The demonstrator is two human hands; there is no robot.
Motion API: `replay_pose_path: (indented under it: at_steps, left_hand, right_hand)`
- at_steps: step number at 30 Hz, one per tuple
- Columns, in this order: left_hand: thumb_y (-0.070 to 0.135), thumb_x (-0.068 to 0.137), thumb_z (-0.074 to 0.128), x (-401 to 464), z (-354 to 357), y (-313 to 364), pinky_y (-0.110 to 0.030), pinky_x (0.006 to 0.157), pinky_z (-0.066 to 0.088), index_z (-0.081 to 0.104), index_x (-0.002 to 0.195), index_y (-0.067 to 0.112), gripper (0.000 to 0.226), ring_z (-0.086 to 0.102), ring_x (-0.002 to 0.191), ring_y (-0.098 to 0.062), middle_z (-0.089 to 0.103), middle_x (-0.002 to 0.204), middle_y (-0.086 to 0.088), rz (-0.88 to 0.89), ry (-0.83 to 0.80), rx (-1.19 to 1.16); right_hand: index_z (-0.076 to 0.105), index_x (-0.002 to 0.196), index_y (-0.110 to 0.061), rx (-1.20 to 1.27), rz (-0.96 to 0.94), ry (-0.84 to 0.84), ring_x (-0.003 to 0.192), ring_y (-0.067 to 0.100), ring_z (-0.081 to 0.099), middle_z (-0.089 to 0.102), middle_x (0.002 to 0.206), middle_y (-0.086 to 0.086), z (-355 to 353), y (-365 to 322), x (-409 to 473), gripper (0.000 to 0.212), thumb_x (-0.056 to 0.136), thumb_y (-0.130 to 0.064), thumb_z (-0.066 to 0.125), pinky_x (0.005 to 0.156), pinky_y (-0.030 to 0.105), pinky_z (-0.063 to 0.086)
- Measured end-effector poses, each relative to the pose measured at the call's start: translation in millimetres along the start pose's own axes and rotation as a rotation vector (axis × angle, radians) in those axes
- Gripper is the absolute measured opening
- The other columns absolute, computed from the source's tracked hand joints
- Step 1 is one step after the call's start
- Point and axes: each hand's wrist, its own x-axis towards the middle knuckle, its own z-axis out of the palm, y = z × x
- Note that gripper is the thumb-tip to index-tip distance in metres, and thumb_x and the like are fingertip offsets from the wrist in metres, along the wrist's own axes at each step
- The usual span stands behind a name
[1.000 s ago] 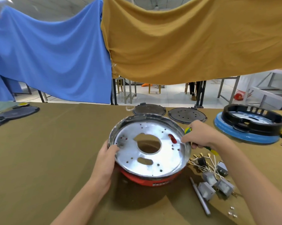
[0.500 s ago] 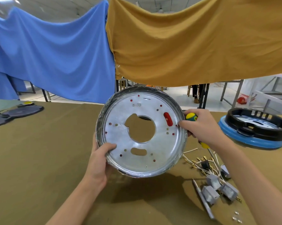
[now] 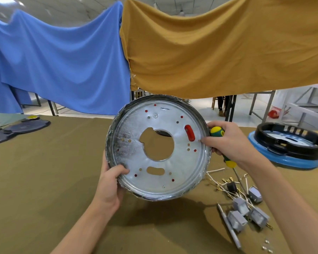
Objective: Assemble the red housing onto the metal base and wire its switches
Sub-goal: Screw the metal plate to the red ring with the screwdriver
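Observation:
The round metal base point(image 3: 174, 180) is held up off the table, tilted so its silver face with a large centre hole faces me. The red housing shows only through the base's slot point(image 3: 189, 133) and small holes. My left hand point(image 3: 110, 184) grips the lower left rim, thumb on the face. My right hand point(image 3: 226, 142) holds a green and yellow screwdriver point(image 3: 216, 132) in its palm and pinches the right rim with its fingertips. Grey switches point(image 3: 246, 213) with white wires point(image 3: 215, 180) lie on the table at the lower right.
A blue and black round housing point(image 3: 290, 145) sits on the table to the right. Dark round plates point(image 3: 24, 126) lie at the far left. A metal rod point(image 3: 228, 226) and small screws point(image 3: 266, 246) rest near the switches. Blue and mustard cloths hang behind the olive table point(image 3: 44, 171).
Both hands lifted the base and housing from the table and tipped it upright to face me. Over the last half second it stayed raised, shifting only slightly.

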Motion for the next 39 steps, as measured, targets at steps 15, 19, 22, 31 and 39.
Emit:
replay_pose_path:
  at_steps: [15, 19, 22, 31, 39]
  left_hand:
    - [-0.008, 0.073, 0.042, -2.7, 1.3, 1.1, -0.032, 0.062, 0.059, 0.063, 0.118, 0.019, 0.057, 0.07, 0.08, -0.017, 0.072, 0.096, -0.001, 0.006, 0.022, 0.003]
    - [0.004, 0.058, 0.051, -3.2, 0.5, 2.0, -0.031, 0.055, 0.057, 0.066, 0.104, 0.017, 0.051, 0.071, 0.072, -0.017, 0.073, 0.087, 0.0, -0.019, 0.055, -0.046]
    - [0.007, 0.058, 0.052, -2.3, -1.0, 2.1, -0.032, 0.058, 0.058, 0.063, 0.113, 0.008, 0.056, 0.071, 0.075, -0.019, 0.073, 0.088, -0.002, -0.025, 0.078, -0.05]
    - [0.011, 0.057, 0.055, -1.4, -1.6, 1.4, -0.035, 0.063, 0.057, 0.06, 0.121, 0.002, 0.064, 0.069, 0.08, -0.023, 0.071, 0.094, -0.007, -0.046, 0.089, -0.035]
    - [0.021, 0.035, 0.064, -4.5, 0.6, 5.0, -0.036, 0.066, 0.057, 0.061, 0.116, 0.003, 0.083, 0.068, 0.081, -0.024, 0.071, 0.094, -0.007, -0.057, 0.078, -0.063]
  right_hand:
    - [0.073, 0.087, -0.025, -0.02, -0.11, 0.146, 0.064, 0.005, 0.064, 0.071, 0.074, -0.007, 8.4, 3.0, -1.2, 0.013, 0.081, -0.014, 0.075, 0.054, 0.018, 0.053]
    - [0.074, 0.088, -0.025, 0.026, -0.128, 0.078, 0.055, 0.005, 0.058, 0.068, 0.068, -0.004, 9.2, -0.6, -2.1, 0.005, 0.086, -0.03, 0.073, 0.048, 0.017, 0.045]
    - [0.074, 0.09, -0.026, 0.058, -0.124, 0.033, 0.054, 0.007, 0.054, 0.064, 0.066, -0.002, 9.3, -3.4, -3.8, 0.018, 0.09, -0.043, 0.067, 0.047, 0.019, 0.045]
    - [0.075, 0.078, -0.024, 0.097, -0.169, 0.033, 0.053, 0.01, 0.054, 0.063, 0.062, -0.002, 8.5, -6.1, -8.0, 0.02, 0.083, -0.044, 0.074, 0.045, 0.021, 0.045]
    - [0.077, 0.082, -0.022, 0.155, -0.147, 0.076, 0.051, 0.007, 0.055, 0.066, 0.062, -0.004, 9.7, -4.4, -8.9, 0.029, 0.074, -0.05, 0.076, 0.045, 0.019, 0.045]
